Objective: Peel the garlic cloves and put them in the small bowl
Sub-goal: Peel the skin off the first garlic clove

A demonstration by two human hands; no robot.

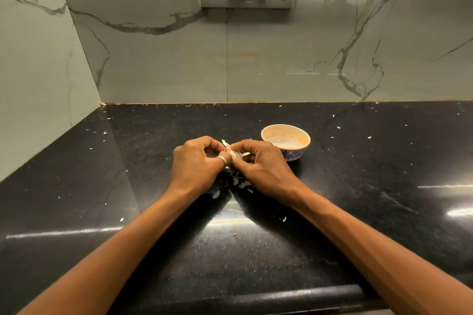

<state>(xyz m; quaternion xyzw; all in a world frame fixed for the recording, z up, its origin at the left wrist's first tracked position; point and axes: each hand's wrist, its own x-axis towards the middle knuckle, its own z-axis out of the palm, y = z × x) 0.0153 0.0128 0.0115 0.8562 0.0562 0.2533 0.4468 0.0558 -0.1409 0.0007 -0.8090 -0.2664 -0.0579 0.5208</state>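
Pinching a garlic clove (235,155) mid-counter, left hand (197,161) and right hand (258,162) are tearing its skin, and the small bowl (285,141) just beside looks empty, so nearly everything remains.

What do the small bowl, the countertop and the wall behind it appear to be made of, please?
The small bowl looks like glazed ceramic: glossy cream inside, blue grid pattern outside. The countertop seems polished black granite, speckled and mirroring light streaks. The wall is probably marble or marble-look tile: pale, grey-veined, glossy, with a vertical joint.
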